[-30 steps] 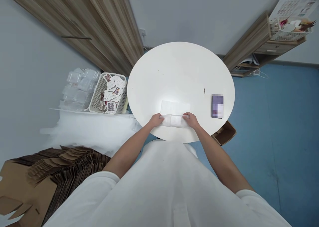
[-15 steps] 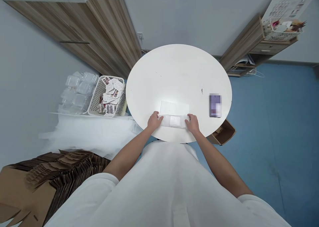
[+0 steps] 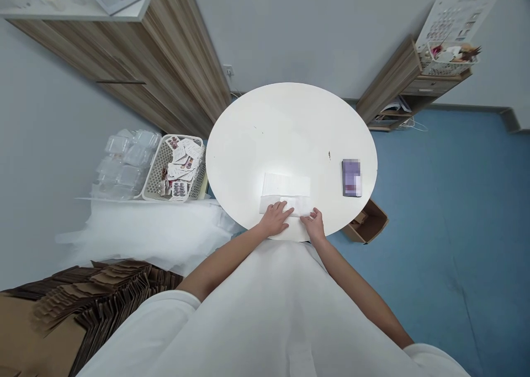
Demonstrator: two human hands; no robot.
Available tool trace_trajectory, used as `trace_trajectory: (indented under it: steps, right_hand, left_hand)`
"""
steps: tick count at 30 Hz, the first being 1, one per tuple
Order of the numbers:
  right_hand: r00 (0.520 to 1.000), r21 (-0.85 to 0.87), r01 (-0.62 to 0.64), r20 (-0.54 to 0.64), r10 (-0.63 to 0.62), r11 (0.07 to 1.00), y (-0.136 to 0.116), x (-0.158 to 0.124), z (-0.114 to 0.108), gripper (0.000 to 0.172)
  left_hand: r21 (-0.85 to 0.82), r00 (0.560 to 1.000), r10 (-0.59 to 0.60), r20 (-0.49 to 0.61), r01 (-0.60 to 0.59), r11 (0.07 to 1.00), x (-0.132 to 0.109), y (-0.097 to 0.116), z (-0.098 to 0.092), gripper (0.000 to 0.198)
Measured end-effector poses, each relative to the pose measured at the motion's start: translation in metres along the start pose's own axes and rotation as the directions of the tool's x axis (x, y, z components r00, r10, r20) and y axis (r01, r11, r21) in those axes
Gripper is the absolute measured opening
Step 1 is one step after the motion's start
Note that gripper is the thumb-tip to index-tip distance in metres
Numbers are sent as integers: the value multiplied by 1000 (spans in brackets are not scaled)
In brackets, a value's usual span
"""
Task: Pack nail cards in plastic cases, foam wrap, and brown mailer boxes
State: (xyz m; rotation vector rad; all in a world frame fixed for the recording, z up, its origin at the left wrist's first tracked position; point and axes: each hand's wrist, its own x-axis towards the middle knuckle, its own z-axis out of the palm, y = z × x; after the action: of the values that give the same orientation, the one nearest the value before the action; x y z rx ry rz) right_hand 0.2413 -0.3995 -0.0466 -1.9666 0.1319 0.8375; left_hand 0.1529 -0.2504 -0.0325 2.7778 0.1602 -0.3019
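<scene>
A translucent white foam sheet [image 3: 285,184] lies on the round white table [image 3: 285,123] near its front edge. Its near part is folded over, and a small white rectangular item shows faintly within the fold, partly hidden by my fingers. My left hand [image 3: 275,219] rests on this folded strip with its fingers spread, pressing from above. At the strip's right lower corner is my right hand [image 3: 313,223], thumb and fingers closed on the edge of the sheet.
A purple phone-like object [image 3: 351,177], pixelated, lies on the table's right side. Left of the table are a basket of printed cards [image 3: 151,181], clear plastic boxes [image 3: 124,162], stacked white sheets [image 3: 157,228] and flat cardboard [image 3: 107,299]. An open carton [image 3: 370,222] stands at lower right.
My left hand has moved right, from the sheet's left end onto the middle of the folded strip. My right hand has shifted slightly down to the lower corner. The view has tilted a little.
</scene>
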Motion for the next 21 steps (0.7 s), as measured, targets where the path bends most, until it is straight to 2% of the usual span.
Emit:
trace_trajectory:
  steps: [5,8,10,13,15,18,21]
  right_hand:
    - [995,-33,-29,-92,26,999,-22,16,6,89]
    - [997,-13,-60,-55,59,998,-32,23,6,92]
    - [999,-6,-43,2,43,999,-37,27,5,82]
    - [994,-49,37,108,-31,998,-41,32,2,49]
    - [987,-90,79,149,-65,993,-42,34,0,35]
    - [980,-178,167,134,-144,970,-40,34,0,34]
    - [976,-243,217,70,-206,945,-36,30,2,45]
  left_hand:
    - [13,999,1,49,-1,1000,2,-2,0,61]
    - [5,996,1,88,-1,1000,3,-1,-3,62]
    - [-9,994,-3,109,4,1000,4,-1,-5,62]
    - [-26,992,-11,125,14,1000,4,-1,-8,61]
    - [-39,992,-9,127,14,999,4,-2,-9,61]
    - [-63,992,-5,122,13,998,4,-3,-10,60]
    - [-72,992,-4,124,13,997,4,-3,-11,59]
